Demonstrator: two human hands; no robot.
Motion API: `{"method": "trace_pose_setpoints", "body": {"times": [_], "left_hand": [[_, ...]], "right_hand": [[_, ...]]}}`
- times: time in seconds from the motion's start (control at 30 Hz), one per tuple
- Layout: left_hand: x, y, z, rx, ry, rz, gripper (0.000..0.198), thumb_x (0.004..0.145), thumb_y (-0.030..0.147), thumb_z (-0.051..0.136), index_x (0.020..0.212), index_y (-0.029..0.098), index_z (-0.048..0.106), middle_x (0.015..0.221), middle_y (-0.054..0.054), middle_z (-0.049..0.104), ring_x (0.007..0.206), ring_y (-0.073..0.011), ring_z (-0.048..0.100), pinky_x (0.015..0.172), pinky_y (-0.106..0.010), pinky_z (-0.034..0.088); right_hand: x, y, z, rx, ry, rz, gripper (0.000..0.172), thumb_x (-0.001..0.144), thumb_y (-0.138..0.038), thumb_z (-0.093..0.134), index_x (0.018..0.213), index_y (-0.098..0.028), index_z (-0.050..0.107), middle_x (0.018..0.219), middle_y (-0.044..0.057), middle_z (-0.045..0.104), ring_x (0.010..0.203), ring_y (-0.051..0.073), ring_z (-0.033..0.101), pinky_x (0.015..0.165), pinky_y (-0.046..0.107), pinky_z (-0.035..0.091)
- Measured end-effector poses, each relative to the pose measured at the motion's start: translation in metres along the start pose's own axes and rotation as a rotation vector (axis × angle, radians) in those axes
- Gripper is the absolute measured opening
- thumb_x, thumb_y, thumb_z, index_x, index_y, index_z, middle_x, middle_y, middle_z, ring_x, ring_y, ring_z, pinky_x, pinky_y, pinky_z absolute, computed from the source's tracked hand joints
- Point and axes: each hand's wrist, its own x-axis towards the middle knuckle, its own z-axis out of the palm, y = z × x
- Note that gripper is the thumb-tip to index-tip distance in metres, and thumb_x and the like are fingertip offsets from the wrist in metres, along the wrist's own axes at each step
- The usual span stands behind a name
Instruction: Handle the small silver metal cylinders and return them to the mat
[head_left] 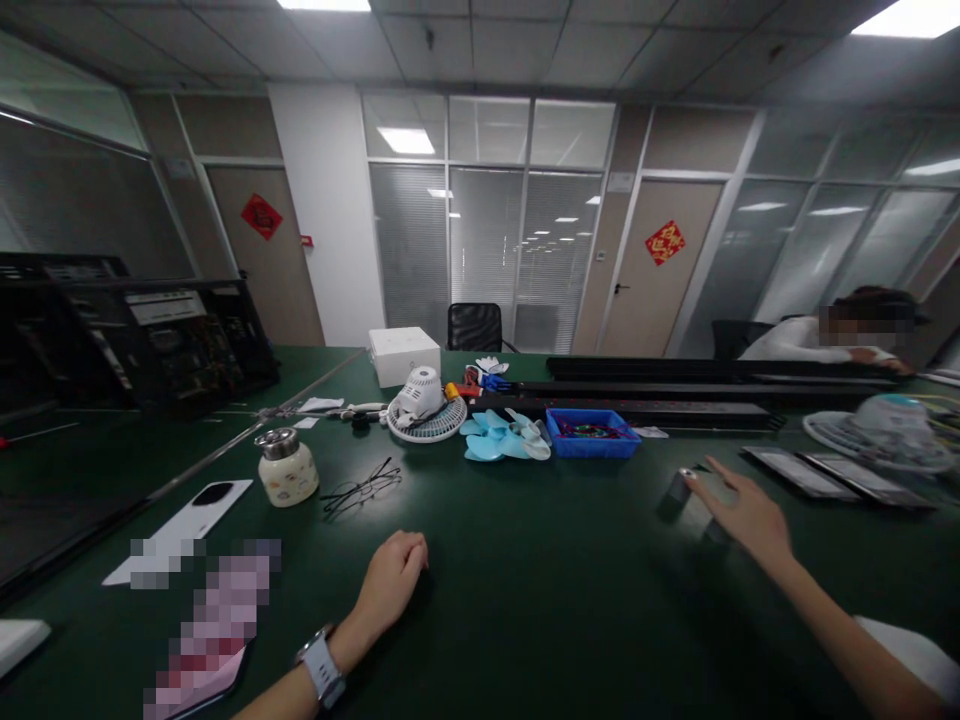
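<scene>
My left hand point(394, 575) rests on the dark green table, its fingers curled into a loose fist, and nothing shows in it. A watch point(322, 665) is on that wrist. Farther right, my right hand point(750, 515) is stretched over the table with thumb and forefinger apart around a small grey object point(677, 488). Motion blur hides what kind of thing it is. Just right of that hand lie flat silver-and-black rectangular pieces point(802, 473). Beyond and left of it are a blue tray point(592, 440) of small coloured parts and pale blue fan blades point(504, 437).
At left stand a cream jar point(289, 475), glasses point(364, 490), a white phone point(184, 525) and a pink blurred-out item point(214, 625). A white fan part point(424, 405), a white box point(405, 355) and long black rails point(637, 408) lie farther back. A person point(817, 335) leans at far right.
</scene>
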Motion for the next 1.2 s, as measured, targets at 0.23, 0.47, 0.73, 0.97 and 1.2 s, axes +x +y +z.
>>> {"method": "trace_pose_setpoints", "body": {"times": [0.23,0.47,0.73,0.97,1.2], "left_hand": [[0.001,0.008,-0.001,0.047,-0.019,0.054,0.035,0.088,0.027,0.03,0.06,0.02,0.049,0.064,-0.001,0.057,0.071,-0.0188,0.055,0.069,-0.03,0.038],[-0.003,0.01,-0.002,0.06,0.004,0.093,0.033,0.089,0.025,0.033,0.064,0.019,0.054,0.069,-0.002,0.06,0.073,-0.0191,0.056,0.071,-0.032,0.04],[0.027,0.056,0.041,-0.227,0.136,0.187,0.037,0.091,0.041,0.047,0.121,0.023,0.057,0.101,-0.005,0.066,0.079,-0.0169,0.059,0.071,-0.03,0.048],[0.03,0.063,0.046,-0.285,0.139,0.302,0.027,0.089,0.038,0.052,0.105,0.025,0.07,0.107,-0.006,0.065,0.099,-0.019,0.058,0.087,-0.033,0.047],[0.036,0.064,0.046,-0.324,0.123,0.256,0.023,0.085,0.039,0.058,0.097,0.026,0.074,0.102,-0.006,0.067,0.098,-0.0203,0.058,0.086,-0.035,0.048]], "right_hand": [[-0.052,0.018,0.018,0.04,0.053,-0.013,0.083,0.076,-0.064,0.046,0.139,-0.011,0.036,0.129,0.022,0.052,0.114,0.037,0.053,0.084,0.047,0.047],[-0.058,-0.002,0.027,0.191,-0.011,0.084,0.066,0.075,-0.054,0.052,0.131,-0.02,0.044,0.108,0.014,0.064,0.091,0.03,0.064,0.076,0.045,0.05],[-0.128,-0.189,0.079,0.793,-0.381,-0.393,0.058,0.074,-0.037,0.065,0.126,-0.025,0.043,0.102,0.004,0.066,0.092,0.021,0.065,0.086,0.04,0.05],[-0.145,-0.233,0.088,0.905,-0.542,-0.486,0.068,0.071,-0.032,0.071,0.129,-0.027,0.036,0.097,0.001,0.064,0.088,0.019,0.064,0.084,0.037,0.05],[-0.146,-0.231,0.08,0.877,-0.56,-0.486,0.068,0.072,-0.03,0.07,0.13,-0.03,0.035,0.102,0.002,0.064,0.091,0.021,0.064,0.084,0.039,0.049]]}}
